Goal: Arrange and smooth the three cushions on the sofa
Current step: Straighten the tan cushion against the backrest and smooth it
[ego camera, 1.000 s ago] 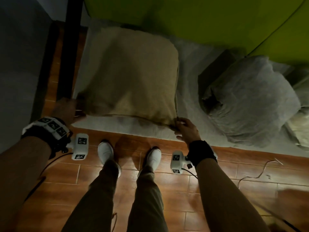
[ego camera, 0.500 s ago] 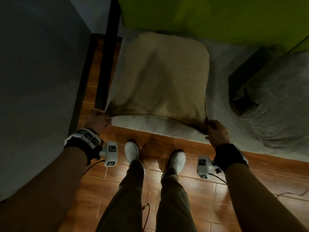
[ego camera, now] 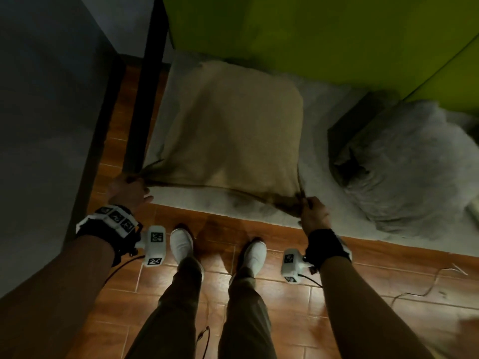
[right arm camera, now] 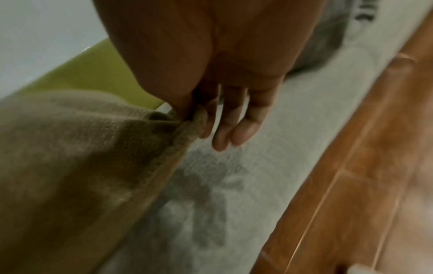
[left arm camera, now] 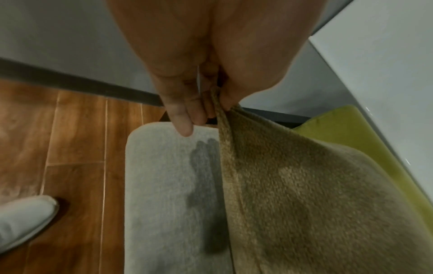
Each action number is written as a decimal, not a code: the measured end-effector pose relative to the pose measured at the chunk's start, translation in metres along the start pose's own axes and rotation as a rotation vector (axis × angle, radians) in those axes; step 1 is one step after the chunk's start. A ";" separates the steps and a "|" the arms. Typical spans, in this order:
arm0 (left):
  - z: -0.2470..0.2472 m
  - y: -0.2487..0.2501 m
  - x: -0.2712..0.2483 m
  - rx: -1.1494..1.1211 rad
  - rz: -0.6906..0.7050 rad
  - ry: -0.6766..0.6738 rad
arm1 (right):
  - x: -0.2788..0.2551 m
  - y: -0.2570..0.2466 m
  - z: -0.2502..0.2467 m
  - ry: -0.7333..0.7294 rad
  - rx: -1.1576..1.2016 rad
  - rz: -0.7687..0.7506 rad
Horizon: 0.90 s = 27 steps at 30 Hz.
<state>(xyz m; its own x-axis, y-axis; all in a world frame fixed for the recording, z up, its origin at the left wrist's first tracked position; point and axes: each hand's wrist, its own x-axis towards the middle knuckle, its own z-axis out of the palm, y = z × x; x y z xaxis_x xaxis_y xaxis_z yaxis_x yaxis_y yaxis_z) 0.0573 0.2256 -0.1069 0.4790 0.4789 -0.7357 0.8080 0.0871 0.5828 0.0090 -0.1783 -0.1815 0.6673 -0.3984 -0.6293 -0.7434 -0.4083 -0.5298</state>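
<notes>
Tan cushion (ego camera: 228, 130) corners pinched by left hand (ego camera: 128, 189) & right hand (ego camera: 315, 216), wrist views show pinch.

Dim room. Floor (ego camera: 298, 301) of reddish-brown wood-look planks with pale joints. Grey wall (ego camera: 46, 104) on the left, dark skirting (ego camera: 88, 161) at its foot. Thin cable (ego camera: 425, 288) lies on the planks.

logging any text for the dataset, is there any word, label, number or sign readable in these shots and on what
No words, brands or numbers can be read in any view.
Left wrist band: black-and-white square marker patterns, no letters.
Left wrist camera: two such markers, no text.
Right wrist camera: two such markers, blurred, no text.
Tan cushion, grey cushion and sofa seat: no tag or print visible.
</notes>
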 end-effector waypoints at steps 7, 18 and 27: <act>0.002 -0.009 0.009 -0.061 -0.072 -0.093 | -0.023 0.010 -0.004 -0.122 0.537 0.131; -0.006 -0.017 0.017 -0.011 -0.096 -0.072 | -0.025 0.012 0.006 -0.062 0.376 0.152; 0.004 0.009 0.032 0.173 -0.128 -0.134 | -0.001 -0.012 -0.006 0.061 0.021 0.031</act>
<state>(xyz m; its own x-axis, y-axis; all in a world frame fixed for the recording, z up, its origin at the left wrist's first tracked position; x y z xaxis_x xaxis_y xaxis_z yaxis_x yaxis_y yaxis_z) 0.0816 0.2379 -0.1269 0.4008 0.3523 -0.8457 0.9063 -0.0171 0.4223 0.0174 -0.1784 -0.1710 0.6448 -0.4605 -0.6100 -0.7643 -0.3776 -0.5228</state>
